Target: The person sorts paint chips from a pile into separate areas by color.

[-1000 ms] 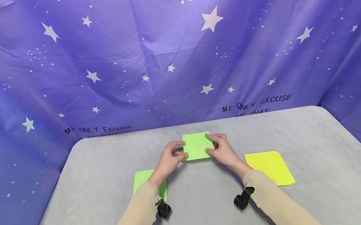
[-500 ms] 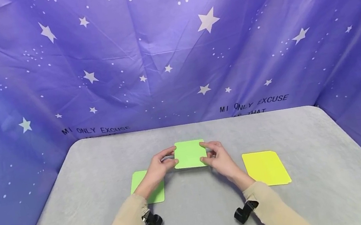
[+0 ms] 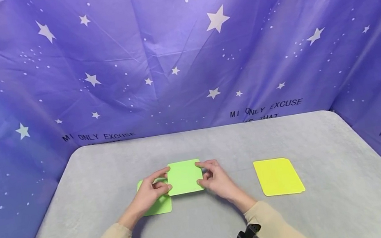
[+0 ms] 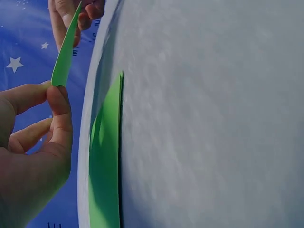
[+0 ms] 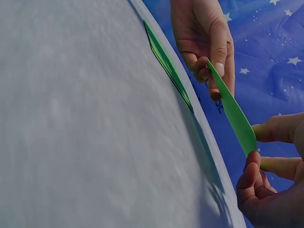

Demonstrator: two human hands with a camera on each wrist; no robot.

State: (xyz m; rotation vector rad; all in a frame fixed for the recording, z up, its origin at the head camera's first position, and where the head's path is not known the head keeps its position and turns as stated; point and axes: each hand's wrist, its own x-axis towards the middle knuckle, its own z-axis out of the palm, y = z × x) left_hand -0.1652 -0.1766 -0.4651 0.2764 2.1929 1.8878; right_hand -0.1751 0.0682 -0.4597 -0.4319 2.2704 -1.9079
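Between both hands, a thin green square card (image 3: 184,177) is held up above the table, as both wrist views show. My left hand (image 3: 148,194) pinches its left edge with thumb and fingers. On the opposite edge, my right hand (image 3: 218,179) pinches it the same way. Below and to the left lies a stack of green cards (image 3: 161,206), partly covered by the left hand and the held card. In the left wrist view the green stack (image 4: 107,161) rests on the table, right of the left hand (image 4: 35,147).
A stack of yellow cards (image 3: 279,176) with slightly uneven edges lies to the right on the grey table (image 3: 208,232). Behind the table hangs a purple curtain (image 3: 179,46) with white stars and printed words. Black wrist cameras sit at both cuffs.
Both hands have carried the green card leftward and nearer to me, from the far middle of the table to beside the green stack, overlapping its edge in view. The pinch on it stays.
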